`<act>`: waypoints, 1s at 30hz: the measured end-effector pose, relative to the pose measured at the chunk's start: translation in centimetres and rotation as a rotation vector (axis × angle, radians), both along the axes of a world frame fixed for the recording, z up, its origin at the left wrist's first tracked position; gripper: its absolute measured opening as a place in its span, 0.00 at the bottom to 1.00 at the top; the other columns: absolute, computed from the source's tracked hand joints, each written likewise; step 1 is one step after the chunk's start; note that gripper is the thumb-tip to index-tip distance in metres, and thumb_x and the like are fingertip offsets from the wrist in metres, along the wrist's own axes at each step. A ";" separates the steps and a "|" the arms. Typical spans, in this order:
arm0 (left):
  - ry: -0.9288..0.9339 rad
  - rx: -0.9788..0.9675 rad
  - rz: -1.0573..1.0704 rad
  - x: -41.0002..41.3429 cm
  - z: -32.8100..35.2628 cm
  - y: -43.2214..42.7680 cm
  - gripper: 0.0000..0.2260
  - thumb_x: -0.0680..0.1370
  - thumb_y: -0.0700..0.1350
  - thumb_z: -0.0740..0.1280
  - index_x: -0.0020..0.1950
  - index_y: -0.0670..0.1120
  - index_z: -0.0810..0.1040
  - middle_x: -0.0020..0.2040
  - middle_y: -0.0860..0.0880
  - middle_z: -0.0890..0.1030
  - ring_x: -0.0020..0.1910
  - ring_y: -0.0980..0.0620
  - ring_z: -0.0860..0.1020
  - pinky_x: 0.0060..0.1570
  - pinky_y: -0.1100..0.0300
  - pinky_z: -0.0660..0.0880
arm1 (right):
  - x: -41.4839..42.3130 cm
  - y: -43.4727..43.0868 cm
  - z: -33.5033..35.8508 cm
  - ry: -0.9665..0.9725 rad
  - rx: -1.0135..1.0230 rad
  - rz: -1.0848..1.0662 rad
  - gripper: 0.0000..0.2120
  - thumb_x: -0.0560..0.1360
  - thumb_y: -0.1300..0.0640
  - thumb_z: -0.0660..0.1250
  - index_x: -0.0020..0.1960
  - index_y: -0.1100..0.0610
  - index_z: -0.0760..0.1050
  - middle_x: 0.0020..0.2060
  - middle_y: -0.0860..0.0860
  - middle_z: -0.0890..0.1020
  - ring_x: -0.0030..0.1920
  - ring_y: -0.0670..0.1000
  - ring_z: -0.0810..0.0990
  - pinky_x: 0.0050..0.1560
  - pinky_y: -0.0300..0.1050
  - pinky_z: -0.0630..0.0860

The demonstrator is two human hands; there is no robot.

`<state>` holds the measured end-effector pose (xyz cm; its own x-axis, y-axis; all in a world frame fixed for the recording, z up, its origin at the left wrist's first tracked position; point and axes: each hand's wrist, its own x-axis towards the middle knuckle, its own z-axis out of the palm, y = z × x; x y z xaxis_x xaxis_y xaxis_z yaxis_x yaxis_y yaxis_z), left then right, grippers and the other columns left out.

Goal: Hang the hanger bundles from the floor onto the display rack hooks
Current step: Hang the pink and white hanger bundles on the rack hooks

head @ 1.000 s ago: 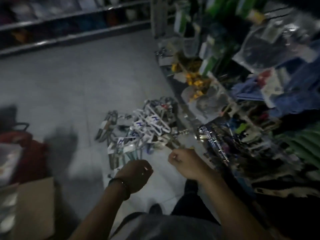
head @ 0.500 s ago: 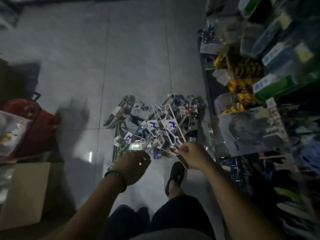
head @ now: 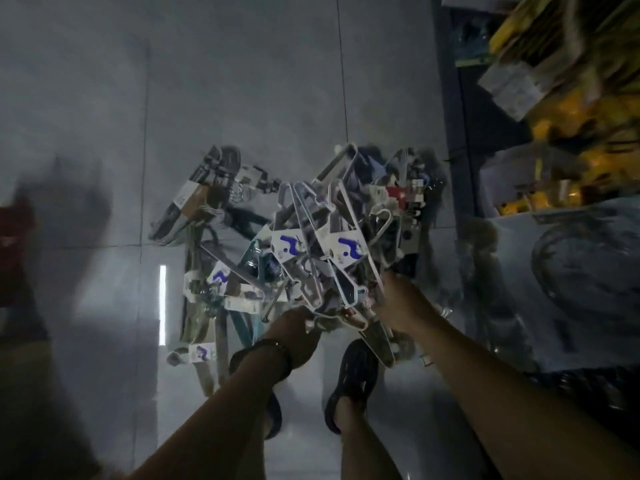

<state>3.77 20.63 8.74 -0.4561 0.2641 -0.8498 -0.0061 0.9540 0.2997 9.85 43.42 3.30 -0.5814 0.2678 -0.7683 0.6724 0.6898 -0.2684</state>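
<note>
The right hand [head: 401, 306] is gripping a white hanger bundle [head: 346, 258], its fingers curling tightly around the bundle's near end. The bundle, carrying a blue-marked label, is sitting at the near right of the pile of hanger bundles [head: 214, 237] spreading across the tiled floor [head: 242, 98]. The left hand [head: 294, 336], wearing a dark wristband [head: 266, 355], is touching the near edge of the same bundle. Its fingers are tucking out of sight, so I cannot tell whether they are clasping anything. The display rack [head: 519, 81] is standing just right of the pile, blurred. 2 dark sandals [head: 353, 375] are showing below the hands.
</note>
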 end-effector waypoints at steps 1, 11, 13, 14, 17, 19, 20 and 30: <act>-0.021 -0.002 0.054 -0.2 -2.4 0.3 0.19 0.83 0.52 0.65 0.73 0.48 0.74 0.70 0.45 0.77 0.68 0.43 0.76 0.64 0.56 0.73 | -0.7 -0.1 -2.4 0.015 0.052 -0.001 0.37 0.75 0.46 0.75 0.77 0.53 0.61 0.67 0.60 0.75 0.64 0.62 0.79 0.57 0.55 0.81; -0.124 0.048 0.355 -1.3 -12.1 0.9 0.27 0.82 0.56 0.66 0.79 0.51 0.66 0.71 0.43 0.76 0.66 0.43 0.77 0.67 0.47 0.76 | -1.8 -2.0 -12.8 -0.016 0.083 -0.076 0.51 0.71 0.46 0.81 0.79 0.58 0.51 0.70 0.63 0.73 0.65 0.65 0.77 0.54 0.52 0.78; -0.172 0.069 0.397 -1.3 -12.0 0.4 0.27 0.83 0.58 0.65 0.80 0.50 0.66 0.71 0.44 0.76 0.66 0.43 0.78 0.66 0.50 0.76 | -2.1 -2.5 -11.5 0.033 -0.007 -0.170 0.45 0.71 0.45 0.80 0.77 0.56 0.58 0.62 0.56 0.76 0.59 0.59 0.79 0.49 0.45 0.74; -0.192 0.089 0.439 -1.5 -11.6 0.3 0.27 0.83 0.59 0.64 0.79 0.50 0.66 0.71 0.44 0.77 0.64 0.44 0.79 0.64 0.51 0.78 | -2.2 -3.0 -10.9 0.060 -0.054 -0.253 0.42 0.70 0.46 0.81 0.75 0.54 0.61 0.58 0.52 0.77 0.55 0.56 0.80 0.46 0.43 0.74; -0.251 0.198 0.684 -2.7 -10.2 -0.3 0.24 0.85 0.60 0.59 0.75 0.47 0.70 0.54 0.51 0.81 0.46 0.53 0.81 0.49 0.53 0.84 | -2.7 -5.2 -8.2 0.135 -0.190 -0.461 0.39 0.70 0.51 0.81 0.74 0.51 0.64 0.57 0.49 0.82 0.54 0.53 0.84 0.48 0.47 0.83; -0.289 0.226 0.817 -3.8 -9.8 -1.0 0.22 0.85 0.62 0.54 0.71 0.49 0.70 0.48 0.52 0.79 0.43 0.53 0.80 0.51 0.47 0.83 | -3.2 -7.1 -6.8 0.141 -0.223 -0.465 0.42 0.72 0.51 0.79 0.80 0.49 0.60 0.60 0.48 0.80 0.55 0.51 0.83 0.49 0.46 0.83; -0.297 0.235 0.876 -4.2 -10.0 -1.3 0.24 0.84 0.65 0.53 0.71 0.51 0.70 0.52 0.50 0.79 0.47 0.49 0.81 0.53 0.43 0.82 | -3.5 -8.1 -6.4 0.144 -0.237 -0.463 0.43 0.73 0.52 0.78 0.81 0.48 0.59 0.61 0.47 0.79 0.55 0.49 0.82 0.48 0.41 0.81; -0.423 0.200 1.211 -6.7 -14.9 -3.9 0.23 0.83 0.67 0.56 0.56 0.51 0.79 0.53 0.48 0.82 0.46 0.47 0.79 0.59 0.46 0.78 | -9.2 -16.0 -11.3 0.178 -0.093 -0.210 0.39 0.71 0.38 0.76 0.74 0.51 0.64 0.61 0.49 0.73 0.60 0.52 0.77 0.52 0.48 0.77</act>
